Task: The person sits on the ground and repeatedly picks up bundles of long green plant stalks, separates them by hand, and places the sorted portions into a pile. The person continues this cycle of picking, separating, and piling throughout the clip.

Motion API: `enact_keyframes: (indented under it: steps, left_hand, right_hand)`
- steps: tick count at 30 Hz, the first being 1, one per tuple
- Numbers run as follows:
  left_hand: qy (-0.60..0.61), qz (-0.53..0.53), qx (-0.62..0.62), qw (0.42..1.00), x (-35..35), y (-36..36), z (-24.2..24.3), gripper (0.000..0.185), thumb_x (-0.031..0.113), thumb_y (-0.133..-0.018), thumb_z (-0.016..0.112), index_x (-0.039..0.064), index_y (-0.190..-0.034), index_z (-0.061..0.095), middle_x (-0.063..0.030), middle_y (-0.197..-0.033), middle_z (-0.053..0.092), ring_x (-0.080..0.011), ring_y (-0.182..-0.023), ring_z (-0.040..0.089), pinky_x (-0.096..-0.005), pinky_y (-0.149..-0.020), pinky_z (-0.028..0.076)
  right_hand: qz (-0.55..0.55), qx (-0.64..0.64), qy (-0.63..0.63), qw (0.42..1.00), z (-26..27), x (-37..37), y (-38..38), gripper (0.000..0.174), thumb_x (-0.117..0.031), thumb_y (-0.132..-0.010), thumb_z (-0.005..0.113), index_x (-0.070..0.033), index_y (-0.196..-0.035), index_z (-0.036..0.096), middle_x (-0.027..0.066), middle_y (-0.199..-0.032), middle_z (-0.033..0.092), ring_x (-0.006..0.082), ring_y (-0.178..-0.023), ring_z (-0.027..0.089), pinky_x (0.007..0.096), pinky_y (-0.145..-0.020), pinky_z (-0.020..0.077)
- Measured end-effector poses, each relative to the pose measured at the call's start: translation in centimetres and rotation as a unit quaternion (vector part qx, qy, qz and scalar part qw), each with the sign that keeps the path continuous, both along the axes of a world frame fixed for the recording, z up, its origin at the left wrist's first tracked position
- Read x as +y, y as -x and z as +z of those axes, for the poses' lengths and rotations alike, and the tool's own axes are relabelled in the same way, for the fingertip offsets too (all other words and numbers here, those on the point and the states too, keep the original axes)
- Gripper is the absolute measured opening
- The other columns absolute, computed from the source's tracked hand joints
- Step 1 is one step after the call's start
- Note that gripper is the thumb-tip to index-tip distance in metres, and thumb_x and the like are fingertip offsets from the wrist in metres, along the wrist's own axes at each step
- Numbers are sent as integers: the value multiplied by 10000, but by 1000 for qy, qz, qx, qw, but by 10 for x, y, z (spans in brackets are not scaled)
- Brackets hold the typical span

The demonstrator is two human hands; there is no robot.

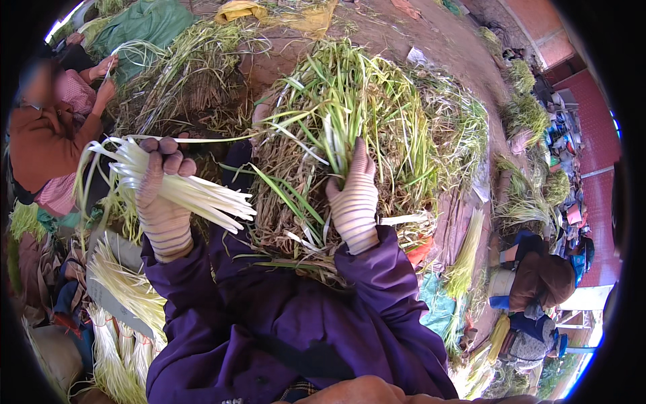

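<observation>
My left hand (164, 202), in a striped glove with dark fingertips, is closed around a bunch of pale, whitish-yellow leafy stalks (202, 194), their cut-looking ends pointing right. My right hand (353, 202), in a matching glove, lies on a large heap of green and yellow stalks with dry brown leaves (398, 121). Its fingers rest against a clump of green-and-white stalks (339, 126); whether they grip it is not clear. One long pale leaf stretches from the left bunch towards the heap.
On the left, a person in a brown jacket (50, 136) handles long leaves. Pale stalks (126, 283) lie at the lower left, above tied bundles (108, 343). Another heap (202, 76) is at the upper left, by a green sheet (146, 30). People (540, 278) are at the right.
</observation>
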State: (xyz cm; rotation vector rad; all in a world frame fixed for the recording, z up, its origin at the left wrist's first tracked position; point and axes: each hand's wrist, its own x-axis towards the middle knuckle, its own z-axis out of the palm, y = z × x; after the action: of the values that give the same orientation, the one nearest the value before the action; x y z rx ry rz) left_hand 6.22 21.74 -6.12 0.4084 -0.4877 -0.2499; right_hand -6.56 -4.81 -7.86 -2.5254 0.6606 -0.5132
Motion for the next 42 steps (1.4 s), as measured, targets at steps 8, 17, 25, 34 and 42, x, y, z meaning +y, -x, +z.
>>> enact_keyframes:
  steps: [8,17,25,34,42]
  left_hand:
    - [11,-32,58,998,-14,12,2,237,55,-927,600,89,-1158,558,-55,-1064,581,-82,-771,492,-250,-688,389]
    - [-27,-66,83,994,-54,24,13,236,84,-904,634,108,-1126,556,-90,-1008,603,-99,-724,506,-290,-665,424]
    - [-91,145,126,977,41,-26,-7,342,43,-897,531,39,-1237,500,-78,-996,569,-121,-803,485,-245,-694,435]
    - [3,66,82,994,105,-58,-4,289,9,-900,525,5,-1186,486,-14,-858,480,-118,-752,431,-244,-721,383]
    - [-53,-4,61,997,1,-42,20,353,44,-890,627,74,-1216,495,-11,-1008,569,-50,-685,485,-229,-650,412]
  right_hand:
    - [-117,-212,-243,939,56,-51,87,612,66,-830,621,-43,-1402,433,84,-1021,658,135,-789,623,240,-693,528]
    - [-78,-242,-131,958,37,-99,92,448,-88,-884,667,-6,-1307,543,140,-1053,686,197,-845,633,313,-774,521]
    - [-151,-279,-267,910,-40,-146,111,308,-50,-906,589,68,-1190,584,104,-996,675,110,-847,555,237,-780,460]
    - [-177,-215,-150,949,0,-158,119,453,-64,-864,649,-5,-1298,532,148,-1151,643,187,-890,616,298,-806,505]
    - [96,-23,140,985,45,-108,39,571,-330,-781,735,-86,-1270,569,146,-1287,574,322,-1190,540,445,-1055,395]
